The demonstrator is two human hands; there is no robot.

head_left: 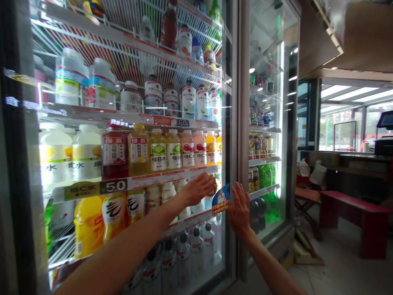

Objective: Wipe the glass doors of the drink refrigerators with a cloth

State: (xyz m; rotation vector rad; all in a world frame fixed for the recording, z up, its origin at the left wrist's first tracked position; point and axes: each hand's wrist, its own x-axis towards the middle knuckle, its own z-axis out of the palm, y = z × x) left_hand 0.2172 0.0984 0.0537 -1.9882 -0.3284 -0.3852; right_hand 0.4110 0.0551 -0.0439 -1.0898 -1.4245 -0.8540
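Observation:
My left hand (pixel 199 189) reaches in from the left with fingers stretched out toward the right, at the glass door of a drinks fridge. Its fingertips lie just left of a blue rounded sticker (pixel 221 200) with orange and white lettering. My right hand (pixel 241 208) is raised with its fingers extended upward, at the sticker's right edge and in front of the door frame (pixel 243 123). Nothing shows in either hand. Whether the left fingertips touch the glass, I cannot tell. Behind it stand rows of bottles, among them a dark red bottle (pixel 114 151) and a green-labelled bottle (pixel 158 150).
Shelf price strips (pixel 113 186) run across the fridge. To the right is a second glass-door section (pixel 265 123) with more drinks. Farther right stand a red bench (pixel 356 205), a folding stool (pixel 307 196) and a counter. Wooden boards (pixel 307 254) lie on the floor.

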